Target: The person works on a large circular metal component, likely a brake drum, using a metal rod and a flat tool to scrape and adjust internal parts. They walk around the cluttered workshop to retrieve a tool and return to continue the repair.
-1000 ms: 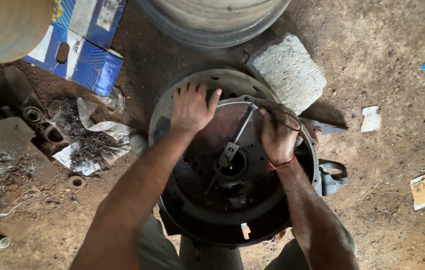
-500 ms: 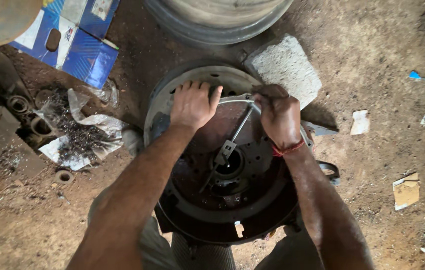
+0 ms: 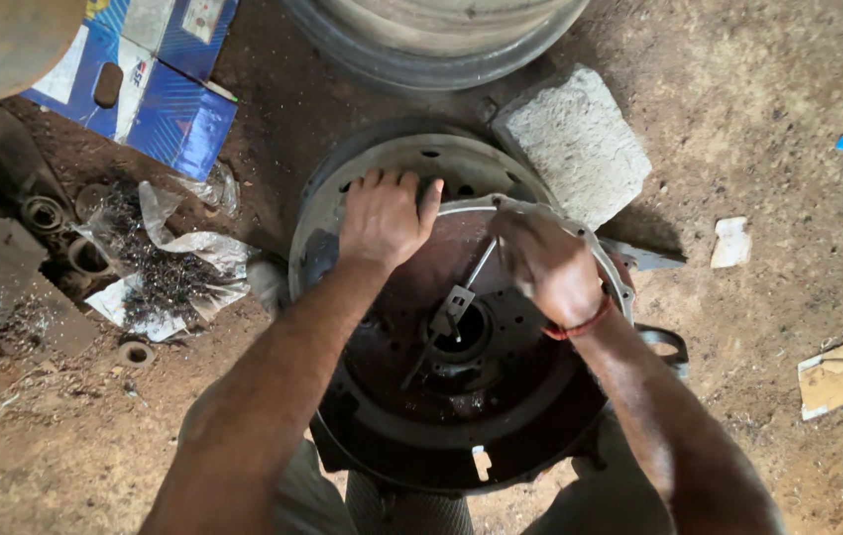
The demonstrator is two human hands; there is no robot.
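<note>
A large round rusty metal housing [image 3: 461, 436] lies flat on the dirt floor between my knees. Its far rim [image 3: 392, 159] is pale grey. My left hand [image 3: 382, 218] presses palm-down on that far rim, fingers spread. My right hand [image 3: 540, 263], with a red band at the wrist, is curled over a thin light-grey ring [image 3: 608, 260] at the upper right of the housing. A slim metal tool [image 3: 453, 307] with a flat bracket lies across the central hole [image 3: 466, 332].
A grey stone block [image 3: 575, 144] sits just beyond the housing. A big tyre or drum [image 3: 441, 35] lies at the top. Blue cartons [image 3: 159, 89], a plastic bag with metal shavings [image 3: 164, 272], bearings [image 3: 45, 213] and paper scraps [image 3: 826, 379] dot the floor.
My right hand has slid up and left along the ring toward my left hand. The view has shifted slightly; the left hand stays on the far rim.
</note>
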